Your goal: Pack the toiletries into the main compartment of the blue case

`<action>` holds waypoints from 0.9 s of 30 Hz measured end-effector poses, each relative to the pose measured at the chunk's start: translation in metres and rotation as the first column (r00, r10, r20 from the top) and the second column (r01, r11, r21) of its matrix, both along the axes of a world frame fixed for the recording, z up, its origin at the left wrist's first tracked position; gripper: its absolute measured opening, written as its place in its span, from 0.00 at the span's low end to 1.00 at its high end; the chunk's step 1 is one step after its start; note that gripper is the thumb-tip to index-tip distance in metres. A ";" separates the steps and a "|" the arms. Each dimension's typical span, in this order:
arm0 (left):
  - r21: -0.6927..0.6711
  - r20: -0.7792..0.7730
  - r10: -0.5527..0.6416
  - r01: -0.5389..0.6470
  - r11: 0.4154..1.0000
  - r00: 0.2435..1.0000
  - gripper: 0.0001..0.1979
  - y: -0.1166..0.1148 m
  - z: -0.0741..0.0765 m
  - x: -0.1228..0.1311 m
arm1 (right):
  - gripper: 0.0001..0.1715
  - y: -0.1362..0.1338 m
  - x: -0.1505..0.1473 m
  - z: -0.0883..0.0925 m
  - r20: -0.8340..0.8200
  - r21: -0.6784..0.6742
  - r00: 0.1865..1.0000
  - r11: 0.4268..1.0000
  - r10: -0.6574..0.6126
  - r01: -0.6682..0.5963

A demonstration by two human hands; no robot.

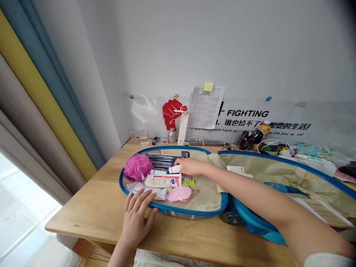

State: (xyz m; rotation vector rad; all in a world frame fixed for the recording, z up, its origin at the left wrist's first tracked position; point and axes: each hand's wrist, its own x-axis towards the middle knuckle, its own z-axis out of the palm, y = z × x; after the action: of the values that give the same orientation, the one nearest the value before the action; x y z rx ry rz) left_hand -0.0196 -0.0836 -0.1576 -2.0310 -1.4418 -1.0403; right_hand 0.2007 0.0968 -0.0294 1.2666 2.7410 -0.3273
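An open blue suitcase (191, 213) lies on a wooden desk, its left half holding toiletries. My right hand (191, 165) reaches into that half, fingers closed around a small white bottle (175, 169). A similar white item (158, 172) lies just left of it. Below are a toothpaste box (175, 181), a cream-coloured tube (157, 182) and a pink oval item (179, 193) in clear wrapping. A pink bath puff (138, 166) fills the left end. My left hand (137, 217) rests at the suitcase's near rim, fingers spread and holding nothing.
In the suitcase's right half are a blue item (280, 187) and a beige slatted piece (324, 211). Along the wall stand a glass (144, 137), a white desk lamp (183, 128), a power strip (207, 143) and an orange-labelled bottle (263, 130). Curtains hang at left.
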 end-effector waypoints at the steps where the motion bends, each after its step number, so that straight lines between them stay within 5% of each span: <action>1: -0.006 0.001 0.002 -0.002 1.000 1.000 0.18 0.000 0.000 0.000 | 0.22 0.001 -0.002 -0.001 0.004 -0.018 1.000 1.000 0.022 -0.022; 27: 0.014 -0.001 -0.005 0.005 1.000 1.000 0.17 0.001 0.001 0.001 | 0.22 -0.009 -0.019 -0.006 0.104 0.066 0.981 0.983 0.164 -0.171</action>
State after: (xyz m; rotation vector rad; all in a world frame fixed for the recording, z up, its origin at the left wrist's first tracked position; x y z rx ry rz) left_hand -0.0190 -0.0828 -0.1565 -2.0263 -1.4252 -1.0485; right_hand 0.1818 0.0878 -0.0351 1.0271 2.7738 -0.1444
